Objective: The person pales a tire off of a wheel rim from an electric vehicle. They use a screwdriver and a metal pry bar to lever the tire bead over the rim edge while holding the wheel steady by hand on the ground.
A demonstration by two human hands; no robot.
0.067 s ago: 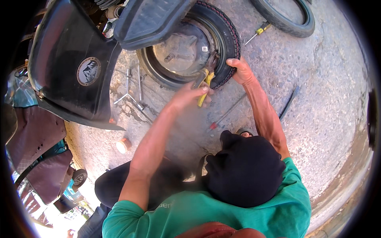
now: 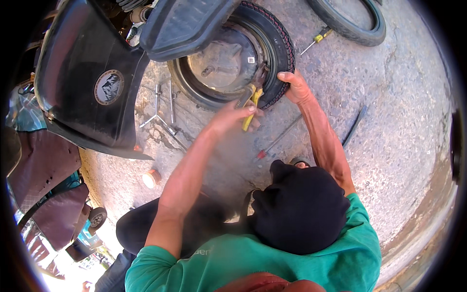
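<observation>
Here, yellow-handled metal pliers [image 2: 257,95] at round wheel [image 2: 227,61]; treaded rubber tire [image 2: 280,51].

Metal pliers [image 2: 256,96] have yellow handles. Round black rubber tyre [image 2: 284,48] shows red marks along its tread. Glossy black plastic panel [image 2: 68,87] carries a round black-and-white mountain emblem [image 2: 108,87]. Cloth T-shirt [image 2: 209,265] is green, concrete floor [image 2: 399,121] mottled grey.

Rough, cracked grey concrete ground [image 2: 399,131] under bright daylight, with white glare [image 2: 56,283] at lower left.
</observation>
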